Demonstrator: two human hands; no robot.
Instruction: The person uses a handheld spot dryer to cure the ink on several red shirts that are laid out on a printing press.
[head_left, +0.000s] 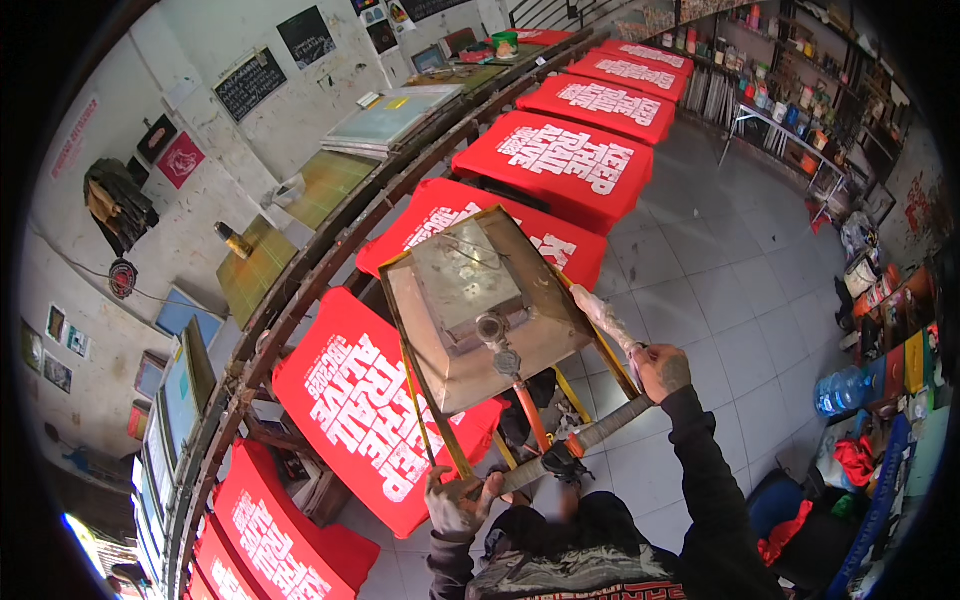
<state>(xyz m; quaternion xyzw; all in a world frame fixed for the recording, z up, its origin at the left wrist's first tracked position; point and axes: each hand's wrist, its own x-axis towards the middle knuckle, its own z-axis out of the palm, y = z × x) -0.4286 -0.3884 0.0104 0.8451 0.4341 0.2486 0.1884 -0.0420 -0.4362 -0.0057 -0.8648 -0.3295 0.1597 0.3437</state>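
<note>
In the head view, a wheeled or legged metal heater-like unit (420, 315) with a yellow frame and a wide square hood stands before me, over part of the row of red shirts. My left hand (457, 499) is at the left end of its tape-wrapped handle bar (607, 421), thumb raised; how firmly it grips is unclear. My right hand (666, 371) is closed around the frame's right corner, by a plastic-wrapped hose (607, 319). An orange hose (531, 416) runs from the hood's valve to the bar. A red shirt (375, 405) with white lettering lies flat beside the hood.
More printed red shirts (562, 161) lie on boards along a curved rail (300, 289). Screen frames (397, 116) rest behind it. Shelves and a small table (787, 135) with bottles stand at the far right. A water jug (844, 390) and piled items line the right side.
</note>
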